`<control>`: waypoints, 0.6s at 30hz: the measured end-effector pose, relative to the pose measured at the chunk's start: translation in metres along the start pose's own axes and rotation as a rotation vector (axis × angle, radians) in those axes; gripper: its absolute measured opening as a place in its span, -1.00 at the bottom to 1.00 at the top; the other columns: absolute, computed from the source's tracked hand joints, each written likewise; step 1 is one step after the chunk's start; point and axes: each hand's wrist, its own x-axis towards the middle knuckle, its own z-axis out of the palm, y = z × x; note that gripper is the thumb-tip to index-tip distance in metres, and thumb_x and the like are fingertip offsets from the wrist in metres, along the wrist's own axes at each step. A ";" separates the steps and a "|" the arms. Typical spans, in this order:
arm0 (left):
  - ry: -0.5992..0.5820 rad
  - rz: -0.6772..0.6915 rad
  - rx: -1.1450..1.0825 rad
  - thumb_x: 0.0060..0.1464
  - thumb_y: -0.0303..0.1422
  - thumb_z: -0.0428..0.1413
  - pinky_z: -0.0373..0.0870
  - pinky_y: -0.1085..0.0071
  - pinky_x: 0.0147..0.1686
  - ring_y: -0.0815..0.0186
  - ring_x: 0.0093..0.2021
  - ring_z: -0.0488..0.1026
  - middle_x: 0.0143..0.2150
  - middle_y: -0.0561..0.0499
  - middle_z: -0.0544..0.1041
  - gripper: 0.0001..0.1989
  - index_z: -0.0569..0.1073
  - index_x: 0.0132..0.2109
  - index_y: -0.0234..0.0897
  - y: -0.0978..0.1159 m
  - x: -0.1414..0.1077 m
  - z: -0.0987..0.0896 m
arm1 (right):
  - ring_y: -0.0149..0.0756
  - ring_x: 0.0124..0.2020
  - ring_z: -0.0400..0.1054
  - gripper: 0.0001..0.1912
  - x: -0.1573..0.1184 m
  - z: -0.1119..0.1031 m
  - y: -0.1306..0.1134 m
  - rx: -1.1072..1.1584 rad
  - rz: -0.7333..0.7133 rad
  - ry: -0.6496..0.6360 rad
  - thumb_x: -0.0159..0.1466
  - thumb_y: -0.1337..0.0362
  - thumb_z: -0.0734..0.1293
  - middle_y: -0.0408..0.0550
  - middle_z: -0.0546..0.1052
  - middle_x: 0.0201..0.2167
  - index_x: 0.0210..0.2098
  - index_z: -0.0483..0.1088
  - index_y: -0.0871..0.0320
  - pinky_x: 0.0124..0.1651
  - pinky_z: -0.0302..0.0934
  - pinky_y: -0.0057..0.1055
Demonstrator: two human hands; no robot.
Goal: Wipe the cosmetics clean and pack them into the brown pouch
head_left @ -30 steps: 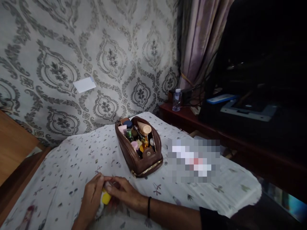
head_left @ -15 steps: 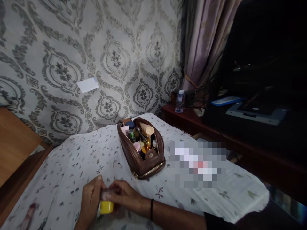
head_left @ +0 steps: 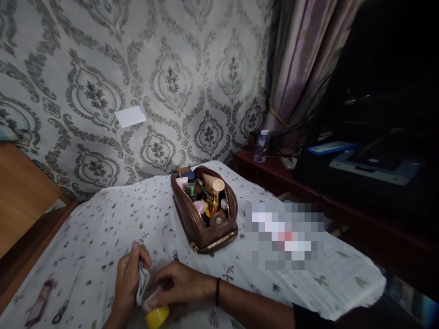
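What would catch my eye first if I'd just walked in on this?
Probably the open brown bag, crammed with bottles and tubes, near the middle of the view on a printed white sheet. Nearer, at the bottom edge, the right hand holds a bright yellow item while the left hand grips something pale and crumpled. Ornate grey wallpaper fills the background.

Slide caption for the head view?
Left hand grips a pale cloth, right hand a yellow item, near an open brown bag.
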 end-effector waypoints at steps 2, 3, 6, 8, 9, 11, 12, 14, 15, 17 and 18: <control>-0.009 0.029 0.005 0.24 0.10 -0.13 0.29 0.45 -0.45 0.33 -0.53 0.32 -0.61 0.04 0.34 -0.37 0.31 -0.61 -0.24 0.003 -0.002 0.000 | -0.53 -0.50 0.20 -0.53 0.001 0.004 0.004 -0.072 -0.027 0.021 -0.03 -0.04 0.55 -0.26 0.39 -0.53 -0.29 0.55 0.20 -0.49 0.05 -0.60; -0.039 0.057 0.021 0.25 0.07 -0.12 0.30 0.45 -0.43 0.33 -0.51 0.34 -0.59 0.04 0.36 -0.40 0.34 -0.58 -0.25 0.005 -0.004 0.000 | -0.53 -0.51 0.20 -0.57 0.002 0.006 0.006 -0.104 -0.036 0.031 -0.04 0.00 0.56 -0.26 0.39 -0.54 -0.34 0.54 0.21 -0.49 0.06 -0.60; -0.252 0.168 0.089 0.27 -0.03 -0.06 0.36 0.44 -0.33 0.29 -0.40 0.43 -0.47 0.01 0.45 -0.52 0.43 -0.45 -0.25 0.010 -0.008 0.003 | -0.54 -0.55 0.15 -0.69 0.006 0.010 0.011 -0.198 -0.088 0.099 -0.04 0.15 0.55 -0.29 0.33 -0.61 -0.50 0.45 0.24 -0.51 0.03 -0.58; -0.398 0.218 0.128 0.27 -0.09 -0.04 0.40 0.41 -0.19 0.23 -0.24 0.49 -0.32 -0.04 0.53 -0.62 0.50 -0.31 -0.24 0.011 -0.008 0.005 | -0.53 -0.53 0.14 -0.75 0.007 0.011 0.012 -0.231 -0.179 0.165 -0.07 0.28 0.54 -0.31 0.32 -0.57 -0.47 0.44 0.23 -0.49 0.03 -0.57; -0.445 0.227 0.145 0.27 -0.11 -0.03 0.40 0.39 -0.10 0.20 -0.15 0.51 -0.23 -0.06 0.56 -0.65 0.52 -0.23 -0.23 0.011 -0.009 0.006 | -0.52 -0.52 0.15 -0.76 0.008 0.011 0.011 -0.235 -0.219 0.197 -0.09 0.33 0.52 -0.31 0.33 -0.55 -0.45 0.44 0.22 -0.48 0.04 -0.57; -0.483 0.206 0.183 0.26 -0.12 -0.02 0.38 0.34 0.03 0.15 0.00 0.49 -0.07 -0.10 0.57 -0.67 0.53 -0.09 -0.21 0.008 -0.008 0.006 | -0.52 -0.52 0.15 -0.81 0.008 0.010 0.008 -0.254 -0.227 0.267 -0.08 0.39 0.49 -0.31 0.31 -0.57 -0.50 0.40 0.21 -0.47 0.04 -0.56; -0.491 0.184 0.206 0.25 -0.12 -0.01 0.36 0.31 0.08 0.13 0.05 0.48 0.00 -0.11 0.56 -0.65 0.52 -0.02 -0.20 0.006 -0.008 0.005 | -0.52 -0.54 0.13 -0.81 0.008 0.010 0.006 -0.274 -0.198 0.311 -0.07 0.40 0.47 -0.32 0.28 -0.62 -0.57 0.35 0.21 -0.49 0.02 -0.55; -0.491 0.138 0.241 0.24 -0.10 0.01 0.33 0.27 0.14 0.10 0.13 0.44 0.11 -0.12 0.52 -0.60 0.47 0.10 -0.18 0.004 -0.008 0.003 | -0.53 -0.58 0.08 -0.73 0.008 0.009 0.004 -0.318 -0.143 0.418 -0.08 0.42 0.44 -0.33 0.21 -0.68 -0.68 0.23 0.20 -0.51 -0.03 -0.54; -0.485 0.116 0.249 0.23 -0.09 0.01 0.32 0.26 0.16 0.10 0.14 0.43 0.14 -0.12 0.51 -0.57 0.45 0.14 -0.17 0.003 -0.008 0.002 | -0.54 -0.59 0.06 -0.70 0.008 0.009 0.003 -0.336 -0.133 0.467 -0.09 0.43 0.44 -0.34 0.19 -0.70 -0.70 0.19 0.20 -0.52 -0.05 -0.54; -0.477 0.065 0.235 0.23 -0.05 0.00 0.35 0.25 0.12 0.09 0.09 0.47 0.08 -0.10 0.55 -0.52 0.43 0.17 -0.19 0.003 -0.007 0.000 | -0.54 -0.59 0.05 -0.72 0.008 0.010 0.004 -0.352 -0.146 0.527 -0.11 0.45 0.44 -0.35 0.19 -0.69 -0.67 0.21 0.19 -0.52 -0.07 -0.53; -0.475 0.027 0.210 0.23 -0.03 -0.01 0.38 0.26 0.08 0.10 0.04 0.49 0.00 -0.09 0.58 -0.50 0.43 0.17 -0.21 0.003 -0.006 -0.001 | -0.54 -0.58 0.06 -0.76 0.008 0.011 0.004 -0.346 -0.158 0.540 -0.10 0.44 0.44 -0.35 0.21 -0.67 -0.64 0.25 0.19 -0.52 -0.07 -0.54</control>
